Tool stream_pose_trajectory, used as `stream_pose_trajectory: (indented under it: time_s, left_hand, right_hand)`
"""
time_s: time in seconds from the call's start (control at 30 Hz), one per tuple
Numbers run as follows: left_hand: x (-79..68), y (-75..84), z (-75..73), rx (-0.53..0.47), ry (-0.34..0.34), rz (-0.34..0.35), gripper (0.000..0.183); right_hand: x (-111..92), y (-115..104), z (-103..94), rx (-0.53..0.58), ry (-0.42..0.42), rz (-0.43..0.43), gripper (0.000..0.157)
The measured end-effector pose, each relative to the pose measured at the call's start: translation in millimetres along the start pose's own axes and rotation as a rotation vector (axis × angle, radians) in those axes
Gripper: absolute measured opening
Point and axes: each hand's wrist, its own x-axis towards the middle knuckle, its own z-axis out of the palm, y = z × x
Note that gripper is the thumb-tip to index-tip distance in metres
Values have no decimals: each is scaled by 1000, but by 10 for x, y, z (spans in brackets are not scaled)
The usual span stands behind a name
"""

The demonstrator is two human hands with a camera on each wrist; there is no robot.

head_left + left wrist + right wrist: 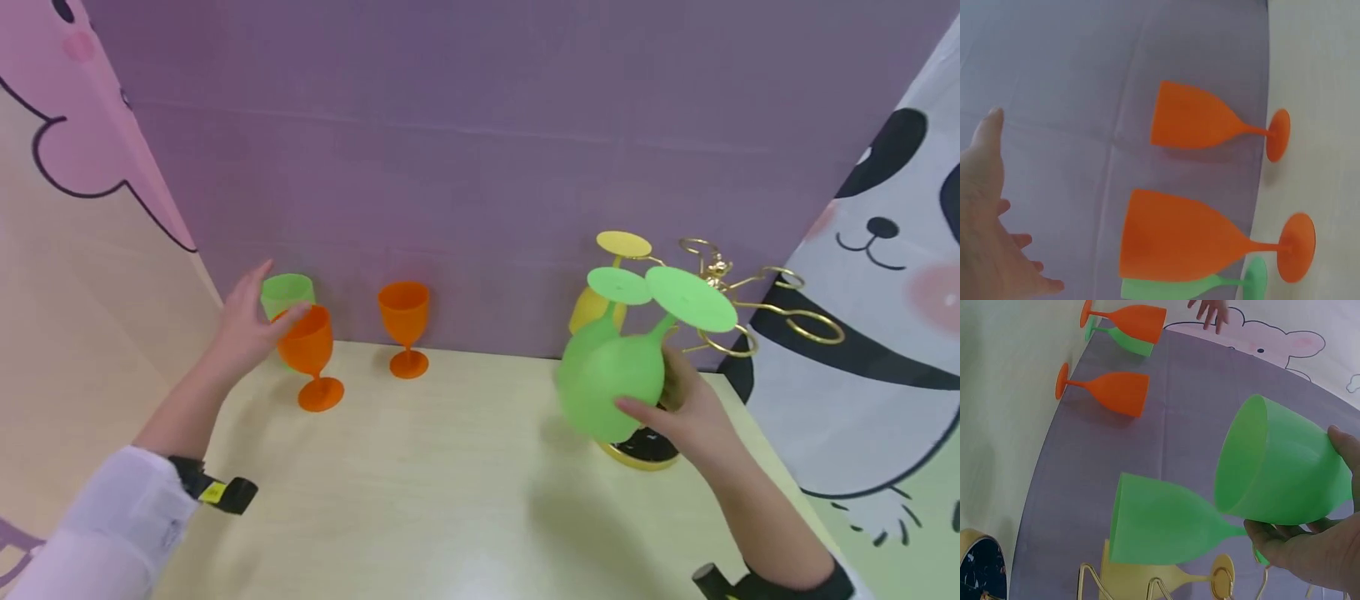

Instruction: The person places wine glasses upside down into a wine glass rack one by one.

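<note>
Over the right side of the pale table (420, 492), the right hand (693, 417) is clamping thumb and fingers round the smooth, rounded bowl of a green goblet (1297, 469), holding it mouth-down, flat disc foot uppermost; just beside it a second green goblet (1160, 519) is showing, also inverted; behind, a yellow goblet (588, 310) is hanging mouth-down at a shiny gold wire rack (715, 272) with looped arms; leftward, the left hand (251, 321) is holding its fingers apart near an orange goblet (307, 348); this and another orange goblet (405, 312) are standing upright, a third green goblet (288, 289) standing behind the first.
</note>
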Motion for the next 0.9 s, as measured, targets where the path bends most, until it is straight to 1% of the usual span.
stream_pose_trajectory:
  time_s: [0.07, 0.2, 0.37, 0.5, 0.7, 0.8, 0.9]
  left_hand:
    - [29, -35, 49, 108, -18, 5, 90]
    - [78, -93, 154, 279, -43, 6, 98]
    - [140, -169, 288, 433, -52, 12, 101]
    - [191, -209, 379, 503, -87, -1, 101]
    - [227, -273, 481, 572, -174, -43, 101]
    - [225, -305, 507, 594, -196, -48, 100]
    - [220, -339, 515, 610, -203, -39, 97]
  right_hand:
    - [-9, 11, -38, -31, 17, 3, 83]
    - [-21, 26, -85, -65, 47, -2, 82]
    - [-28, 45, -117, -77, 64, 29, 82]
    - [-26, 71, -145, -79, 50, 72, 85]
    - [-24, 111, -180, -95, 33, 86, 83]
    - [-29, 128, -193, -108, 30, 97, 84]
    - [-40, 146, -206, -134, 29, 115, 85]
